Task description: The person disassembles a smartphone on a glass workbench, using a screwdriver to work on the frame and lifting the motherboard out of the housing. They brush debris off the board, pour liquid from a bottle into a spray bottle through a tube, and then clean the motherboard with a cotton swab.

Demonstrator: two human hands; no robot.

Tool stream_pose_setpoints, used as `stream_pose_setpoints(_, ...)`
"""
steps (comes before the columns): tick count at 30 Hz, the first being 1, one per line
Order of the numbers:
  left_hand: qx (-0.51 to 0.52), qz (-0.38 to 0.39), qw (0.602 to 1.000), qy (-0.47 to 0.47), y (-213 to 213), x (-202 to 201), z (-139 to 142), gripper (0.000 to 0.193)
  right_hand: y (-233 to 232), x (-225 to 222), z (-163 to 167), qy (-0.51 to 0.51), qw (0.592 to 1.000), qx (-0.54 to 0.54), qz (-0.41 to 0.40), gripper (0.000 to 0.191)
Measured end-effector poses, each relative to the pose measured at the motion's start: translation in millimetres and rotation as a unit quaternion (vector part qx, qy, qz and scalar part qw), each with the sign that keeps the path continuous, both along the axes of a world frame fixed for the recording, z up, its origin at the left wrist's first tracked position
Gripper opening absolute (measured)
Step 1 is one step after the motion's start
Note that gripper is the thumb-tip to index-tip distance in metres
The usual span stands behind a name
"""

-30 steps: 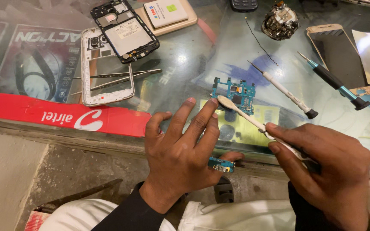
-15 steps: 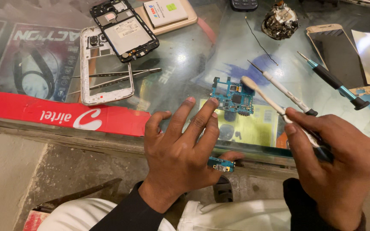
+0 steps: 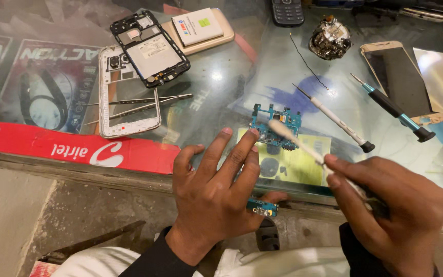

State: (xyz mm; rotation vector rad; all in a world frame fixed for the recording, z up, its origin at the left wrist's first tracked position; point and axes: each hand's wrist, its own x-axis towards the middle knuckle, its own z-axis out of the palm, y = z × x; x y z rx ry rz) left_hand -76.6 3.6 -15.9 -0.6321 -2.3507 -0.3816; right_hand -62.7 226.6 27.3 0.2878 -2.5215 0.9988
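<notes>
Your right hand (image 3: pixel 390 213) covers the lower half of the white brush (image 3: pixel 303 146) it grips, so only the pale shaft and the tip show, and the hand itself runs off the bottom edge of the view. The brush tip rests on the blue circuit board (image 3: pixel 275 125), which lies flat on the glass counter (image 3: pixel 216 97) just beyond your fingertips. Your left hand (image 3: pixel 216 197) is spread with fingers extended, the tips of the middle fingers reaching the near edge of that board, while its thumb and the side of the hand pinch a small blue board piece (image 3: pixel 262 207) down at the counter's front lip; how that piece is seated in the grip is hard to make out. The right hand is closed around the brush handle. Farther off, the black phone frame (image 3: pixel 149 48) overlaps the white phone frame (image 3: pixel 128 97), and a pair of tweezers (image 3: pixel 144 105) lies across the white one. A white-handled screwdriver (image 3: pixel 334 119) and a blue-and-black screwdriver (image 3: pixel 393 109) lie to the right of the board, well apart from both hands. At the top edge a dark keypad phone (image 3: pixel 287 11) is cut off, and the tangled metal part (image 3: pixel 330 38) beside it is too cluttered to identify.
</notes>
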Motion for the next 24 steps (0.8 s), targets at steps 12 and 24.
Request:
stream_pose_setpoints(12, 0.001, 0.001, 1.000, -0.003, -1, 1, -4, 0.055, 4, 4, -4, -0.030, 0.999, 0.009, -0.035, 0.026)
stream_pose_setpoints(24, 0.004, -0.002, 1.000, -0.005, -1, 1, -5, 0.054, 6, 5, -10, 0.005, 1.000, 0.013, -0.001, 0.025)
